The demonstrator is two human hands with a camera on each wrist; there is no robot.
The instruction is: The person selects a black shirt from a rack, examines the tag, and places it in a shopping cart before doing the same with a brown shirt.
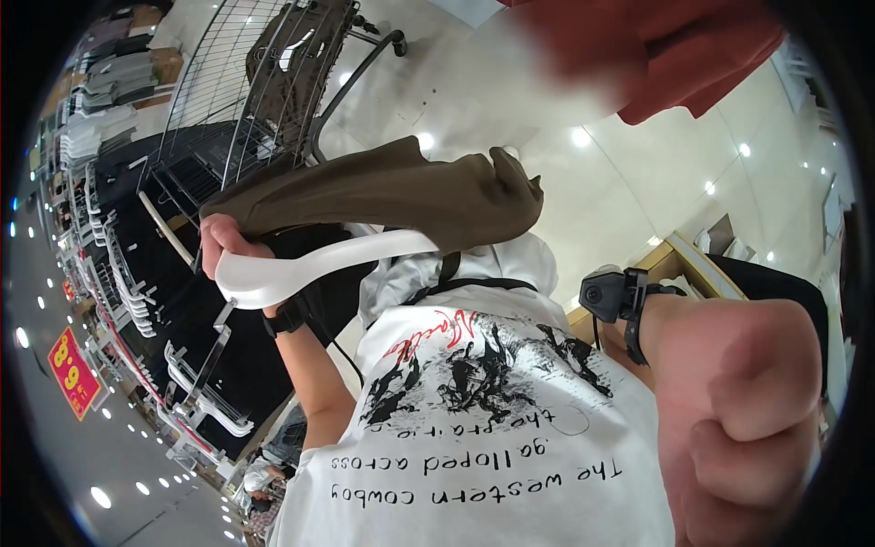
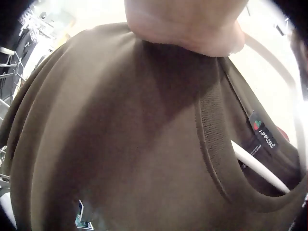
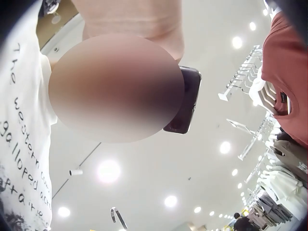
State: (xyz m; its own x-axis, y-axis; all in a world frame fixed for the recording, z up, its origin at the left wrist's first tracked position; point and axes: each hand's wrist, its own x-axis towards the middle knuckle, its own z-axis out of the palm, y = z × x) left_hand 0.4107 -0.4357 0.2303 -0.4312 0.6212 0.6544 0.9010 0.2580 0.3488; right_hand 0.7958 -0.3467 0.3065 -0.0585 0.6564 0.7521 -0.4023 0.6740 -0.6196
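My left hand (image 1: 232, 244) grips a dark brown T-shirt (image 1: 383, 191), fingers curled over its fabric beside a white hanger (image 1: 310, 269). The hanger's metal hook points downward in the head view. In the left wrist view the hand lies across the shoulder beside the ribbed neckline (image 2: 210, 130), and a hanger arm passes inside the collar near a black label (image 2: 263, 132). My right hand (image 1: 743, 392) is raised very close to the head camera, blurred, with some fingers curled. In the right wrist view a dark device (image 3: 185, 103) shows beside a blurred oval; the right fingertips are hidden.
A wire shopping cart (image 1: 214, 87) stands ahead on the left, with dark clothing in it. Racks with white hangers (image 1: 128, 283) line the left side. Red garments (image 3: 291, 62) hang nearby, and a wooden-edged display (image 1: 679, 260) stands at right.
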